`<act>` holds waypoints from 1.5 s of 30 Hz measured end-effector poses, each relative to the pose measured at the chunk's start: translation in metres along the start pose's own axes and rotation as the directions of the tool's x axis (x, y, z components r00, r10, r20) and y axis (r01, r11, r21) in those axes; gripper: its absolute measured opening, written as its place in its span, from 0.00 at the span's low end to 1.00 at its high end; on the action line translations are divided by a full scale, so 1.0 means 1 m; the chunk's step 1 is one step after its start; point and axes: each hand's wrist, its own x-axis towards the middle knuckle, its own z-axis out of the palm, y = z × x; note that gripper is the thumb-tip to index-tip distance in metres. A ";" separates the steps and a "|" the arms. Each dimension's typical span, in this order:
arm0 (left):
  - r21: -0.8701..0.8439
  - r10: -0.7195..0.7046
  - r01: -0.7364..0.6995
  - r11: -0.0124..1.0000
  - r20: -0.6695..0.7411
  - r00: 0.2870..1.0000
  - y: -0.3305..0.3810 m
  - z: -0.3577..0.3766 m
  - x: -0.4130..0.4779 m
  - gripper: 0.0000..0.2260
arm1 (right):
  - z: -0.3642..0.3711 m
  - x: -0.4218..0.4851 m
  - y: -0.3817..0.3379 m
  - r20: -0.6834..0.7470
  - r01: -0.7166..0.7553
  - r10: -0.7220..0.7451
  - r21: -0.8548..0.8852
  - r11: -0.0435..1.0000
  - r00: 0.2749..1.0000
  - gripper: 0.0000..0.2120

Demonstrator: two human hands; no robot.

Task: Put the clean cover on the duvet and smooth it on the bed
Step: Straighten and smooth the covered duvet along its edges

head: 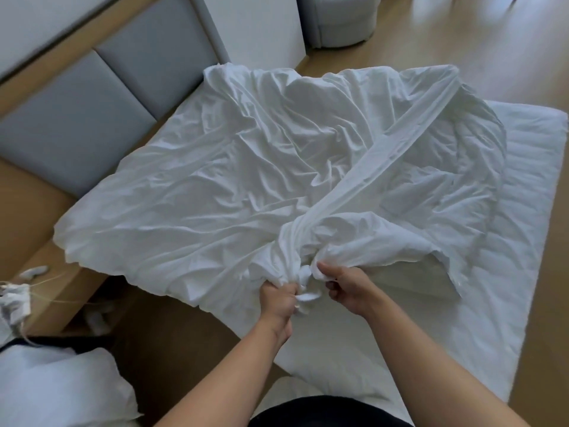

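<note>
My left hand and right hand are close together, each fisted on a wad of the cover at one bunched corner. The rest of it lies crumpled across the bed. I'd grip that corner firmly, lift and shake outward so the twisted hem band unrolls, then spread the cloth flat from the middle.

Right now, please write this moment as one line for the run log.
step: fitting cover | left hand: grips bunched corner | right hand: grips same bunch | cover: wrinkled, spread on bed
</note>
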 end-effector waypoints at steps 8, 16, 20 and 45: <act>0.038 0.103 -0.100 0.994 -0.060 0.993 -0.008 -0.003 0.001 0.11 | 0.032 0.000 0.006 -0.155 0.173 -0.152 0.129 0.976 0.976 0.06; 0.095 0.139 -0.138 0.986 0.001 0.990 -0.008 -0.010 0.010 0.10 | 0.050 0.008 0.005 -0.253 0.200 -0.154 0.170 0.965 0.955 0.06; 0.020 0.147 -0.147 0.989 -0.006 0.989 -0.006 -0.014 0.014 0.11 | 0.053 0.012 0.010 -0.301 0.198 -0.159 0.104 0.975 0.940 0.10; -0.143 -0.351 0.496 0.857 0.544 0.763 0.001 -0.042 0.071 0.14 | 0.079 0.007 0.008 -0.308 -0.139 0.055 -0.257 0.956 0.950 0.11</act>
